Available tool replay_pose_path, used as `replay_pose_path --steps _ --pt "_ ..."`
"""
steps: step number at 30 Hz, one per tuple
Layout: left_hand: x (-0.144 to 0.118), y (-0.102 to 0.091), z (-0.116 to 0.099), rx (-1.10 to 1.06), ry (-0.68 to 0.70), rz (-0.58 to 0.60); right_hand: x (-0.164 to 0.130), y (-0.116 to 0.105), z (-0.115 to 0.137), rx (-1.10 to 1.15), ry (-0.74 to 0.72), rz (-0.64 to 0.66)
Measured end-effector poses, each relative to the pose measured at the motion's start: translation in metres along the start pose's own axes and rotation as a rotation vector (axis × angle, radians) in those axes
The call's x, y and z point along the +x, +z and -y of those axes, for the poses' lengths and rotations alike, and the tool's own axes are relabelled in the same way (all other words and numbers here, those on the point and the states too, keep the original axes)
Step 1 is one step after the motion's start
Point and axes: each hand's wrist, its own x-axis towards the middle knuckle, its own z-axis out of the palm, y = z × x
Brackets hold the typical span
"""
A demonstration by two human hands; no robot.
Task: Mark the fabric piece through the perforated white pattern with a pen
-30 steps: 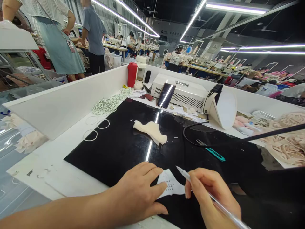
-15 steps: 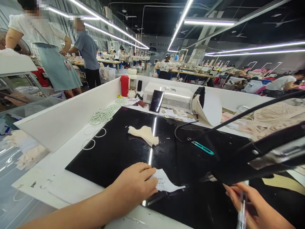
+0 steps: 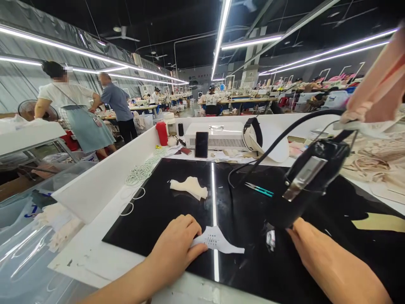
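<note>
My left hand (image 3: 175, 240) grips the left end of a white paper pattern piece (image 3: 218, 240) with printed marks, thumb on its near edge. The piece lies on a black cutting-board-like sheet (image 3: 249, 270). My right hand (image 3: 329, 253) reaches in from the lower right; its fingers are hidden behind a black corded device (image 3: 319, 164) with a metal plate. A shiny silvery part (image 3: 271, 240) shows at the device's lower end. Beyond my left hand lies a cream fabric piece (image 3: 190, 188). Teal-handled thread snips (image 3: 261, 190) rest farther right.
White side walls (image 3: 104, 177) border the table. At the back stand a white slotted box (image 3: 218, 137), a phone (image 3: 201, 144), a red container (image 3: 161, 134) and a white lampshade-like cone (image 3: 275, 147). Pale cord (image 3: 139, 173) lies left, fabric (image 3: 376, 164) right. People stand beyond.
My right hand has moved forward behind the black device; the clear pen-like thing seen in it earlier no longer shows. The device now stands more upright. My left thumb has come onto the paper.
</note>
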Motion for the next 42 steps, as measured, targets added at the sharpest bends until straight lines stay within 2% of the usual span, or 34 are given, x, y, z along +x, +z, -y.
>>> replay_pose_path --steps 4,7,10,13,18,20,24,29,35,42 --pt "0.003 -0.001 -0.001 -0.182 -0.098 0.023 -0.026 0.017 0.029 -0.002 -0.118 0.165" --pt "0.006 -0.006 -0.002 -0.301 -0.211 0.098 -0.031 0.038 0.056 0.09 -0.143 0.255" --pt "0.008 -0.013 -0.001 -0.429 -0.246 0.134 -0.025 0.06 0.075 0.192 -0.081 0.352" --pt "0.007 -0.017 0.004 -0.549 -0.235 0.115 -0.017 0.075 0.084 0.299 -0.045 0.453" --pt "0.01 -0.024 0.016 -0.682 -0.201 0.063 0.002 0.083 0.095 0.379 -0.069 0.457" --pt "0.019 -0.031 0.023 -0.644 -0.169 0.011 0.014 0.085 0.104 0.381 -0.073 0.442" --pt "0.05 -0.052 0.042 -0.417 -0.074 -0.109 0.05 0.099 0.124 0.348 -0.037 0.425" --pt "0.096 -0.068 0.077 -0.272 -0.108 -0.167 0.096 0.13 0.135 0.245 0.016 0.366" --pt "0.123 -0.055 0.1 -0.075 -0.144 -0.091 0.112 0.158 0.129 0.068 0.052 0.405" --pt "0.128 -0.033 0.106 0.04 -0.187 0.026 0.108 0.168 0.123 -0.074 0.077 0.525"
